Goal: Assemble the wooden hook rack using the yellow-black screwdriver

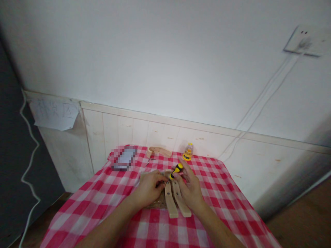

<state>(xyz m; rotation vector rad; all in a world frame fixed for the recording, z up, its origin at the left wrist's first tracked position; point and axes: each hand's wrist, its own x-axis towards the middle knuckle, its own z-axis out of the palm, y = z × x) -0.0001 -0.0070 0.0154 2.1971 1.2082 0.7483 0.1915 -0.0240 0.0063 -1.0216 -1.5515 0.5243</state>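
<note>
1. Right hand (192, 191) grips the screwdriver (179, 167), which slants toward the left fingers.
2. Left hand (148, 190) curls nearby; grip unclear.
3. Wooden strips (171, 204), mid-tablecloth (139, 227), point toward its near edge, right hand nearer.

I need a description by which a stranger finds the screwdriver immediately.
On the checked tablecloth, find two curved wooden pieces. The screwdriver is at their far end, in the right hand. Its yellow-and-black handle is held aslant, while the yellow container behind it stands upright, untouched.

White wall (155, 62) above pale panelling (124, 127), with a socket plate (305, 41) at upper right.
</note>
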